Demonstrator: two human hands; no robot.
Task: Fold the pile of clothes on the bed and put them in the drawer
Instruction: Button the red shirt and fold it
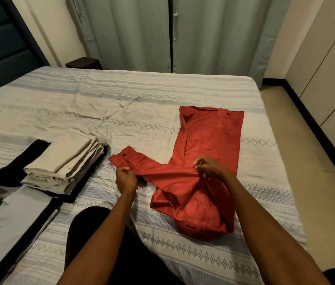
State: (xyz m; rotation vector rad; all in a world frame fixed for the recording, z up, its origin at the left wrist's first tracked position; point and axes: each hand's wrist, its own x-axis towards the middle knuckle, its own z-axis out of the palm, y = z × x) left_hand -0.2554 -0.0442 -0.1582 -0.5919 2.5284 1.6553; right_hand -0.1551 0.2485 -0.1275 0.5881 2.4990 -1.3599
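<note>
**Both hands on the red shirt, mid-fold on the bed**

Bed (162,93): striped, patterned cover, fills most of the view. Green curtains (133,31) behind it, wardrobe doors (327,64) at right.

Red shirt (201,161): lies on the bed right of centre, body running away from the person toward the far side, one buttoned cuff at the far end. One sleeve crosses to the left, its buttoned cuff flat on the cover just past the left hand. Near end of the shirt is bunched and rumpled below the right forearm.

Folded stack (63,163): beige pieces piled on a black garment, left of the shirt, near the sleeve cuff but apart from it. More flat fabric (8,219) at lower left, type unclear.

Left hand (126,178): grip closed, fingers curled round the sleeve near its cuff end.

Right hand (208,166): grip closed, pinching shirt fabric where the sleeve meets the body. Cloth spans between the two hands, lifted slightly at the right.
</note>
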